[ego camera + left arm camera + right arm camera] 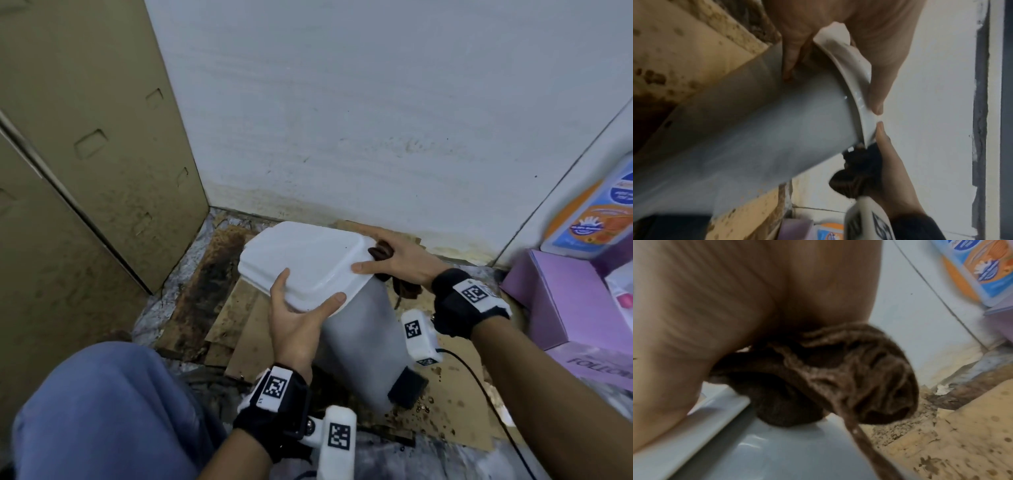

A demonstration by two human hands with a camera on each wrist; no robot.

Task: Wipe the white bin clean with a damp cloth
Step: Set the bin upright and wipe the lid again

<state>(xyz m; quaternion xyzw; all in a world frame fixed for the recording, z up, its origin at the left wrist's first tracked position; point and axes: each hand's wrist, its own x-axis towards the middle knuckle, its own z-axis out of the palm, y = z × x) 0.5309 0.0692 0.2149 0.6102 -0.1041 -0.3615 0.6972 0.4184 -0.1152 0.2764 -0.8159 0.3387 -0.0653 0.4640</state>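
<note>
One white bin [359, 329] is being held tilted on stained cardboard sheets [239, 318] in a corner, below a white wall [376, 102]. Its lid [301, 260] is closed. The near edge of the lid is being gripped by the left hand [294, 322], thumb on top and fingers [791, 53] curled beneath against the grey body. One brown cloth [818, 373], bunched into a wad, is being clutched in the right hand [397, 257] and pressed against the far right edge of the lid and the bin's side; the thumb is being laid flat on the lid top, and a loose strip of the cloth is hanging down. One black pedal [407, 387] is showing at the bin's base. Two purple boxes [555, 301] are being noted at the right, with one orange-and-blue packet [589, 222] lying on them. One cardboard carton [85, 137] is standing at the left.
</note>
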